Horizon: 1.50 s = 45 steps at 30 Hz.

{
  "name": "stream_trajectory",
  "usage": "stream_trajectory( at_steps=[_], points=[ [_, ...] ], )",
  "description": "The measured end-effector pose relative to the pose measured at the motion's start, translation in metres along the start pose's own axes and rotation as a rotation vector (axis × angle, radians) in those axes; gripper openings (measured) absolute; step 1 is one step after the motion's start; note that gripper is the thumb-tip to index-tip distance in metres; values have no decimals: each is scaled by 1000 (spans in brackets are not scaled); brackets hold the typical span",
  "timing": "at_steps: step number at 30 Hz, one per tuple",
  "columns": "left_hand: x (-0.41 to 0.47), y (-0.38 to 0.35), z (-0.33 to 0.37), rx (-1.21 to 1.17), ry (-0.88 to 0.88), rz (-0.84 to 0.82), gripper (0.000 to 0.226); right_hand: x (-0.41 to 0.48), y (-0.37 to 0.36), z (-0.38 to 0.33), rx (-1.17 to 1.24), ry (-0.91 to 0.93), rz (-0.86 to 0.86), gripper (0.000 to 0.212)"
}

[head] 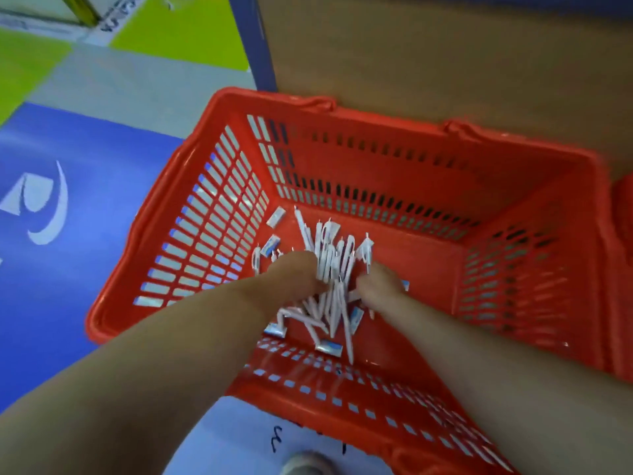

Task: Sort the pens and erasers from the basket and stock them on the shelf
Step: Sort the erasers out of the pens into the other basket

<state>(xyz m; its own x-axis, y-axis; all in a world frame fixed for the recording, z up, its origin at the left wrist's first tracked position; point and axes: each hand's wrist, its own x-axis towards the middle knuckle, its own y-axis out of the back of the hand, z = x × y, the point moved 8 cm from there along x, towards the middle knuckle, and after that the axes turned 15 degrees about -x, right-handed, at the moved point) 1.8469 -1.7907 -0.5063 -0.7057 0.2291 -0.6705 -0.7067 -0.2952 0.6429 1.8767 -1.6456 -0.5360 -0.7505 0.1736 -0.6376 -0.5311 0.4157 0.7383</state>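
A red plastic basket [527, 255] stands on the floor below me. On its bottom lie several white pens [329, 248] mixed with small white-and-blue erasers [276, 217]. Both my arms reach down into it. My left hand [294, 272] is closed around a bunch of white pens that stick out above my fingers. My right hand [378, 282] rests on the pile just to the right, fingers curled down among the pens; what it holds is hidden. The frame is motion-blurred.
A brown shelf board [445, 53] with a blue upright post [253, 42] sits right behind the basket. The floor is blue [68, 269], grey and green tiles. A shoe tip [305, 464] shows at the bottom edge.
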Motion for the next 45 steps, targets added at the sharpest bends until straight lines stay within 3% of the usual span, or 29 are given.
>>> stream_trajectory(
  at_steps=[5,9,12,16,20,24,27,30,33,38,42,45],
  points=[
    [9,-5,-20,-321,229,-174,32,-26,-13,1,129,125,-88,21],
    [-6,1,-22,-378,256,-212,14,-36,-12,0,-67,154,-38,19],
    [-20,17,-20,-363,235,-183,17,-36,-4,4,17,91,-19,23],
    [-37,41,-7,-465,138,-136,18,-40,40,-2,300,105,-55,28],
    [-80,70,38,-706,-69,68,19,-71,120,-17,475,279,-71,14],
    [-131,84,118,-851,-294,60,14,-123,216,13,676,363,-40,14],
    [-157,87,188,-849,-422,24,15,-164,271,69,612,380,65,5],
    [-170,67,264,-777,-505,-48,14,-194,295,146,599,328,133,11],
    [-173,27,328,-598,-551,-108,14,-203,286,240,772,164,197,16],
    [-156,-55,385,-53,-529,-92,18,-188,208,362,1020,-105,141,21],
    [-134,-111,404,250,-461,-7,22,-173,162,410,915,-239,157,23],
    [-122,-142,411,339,-417,-23,27,-162,152,429,801,-286,230,43]
  ],
)
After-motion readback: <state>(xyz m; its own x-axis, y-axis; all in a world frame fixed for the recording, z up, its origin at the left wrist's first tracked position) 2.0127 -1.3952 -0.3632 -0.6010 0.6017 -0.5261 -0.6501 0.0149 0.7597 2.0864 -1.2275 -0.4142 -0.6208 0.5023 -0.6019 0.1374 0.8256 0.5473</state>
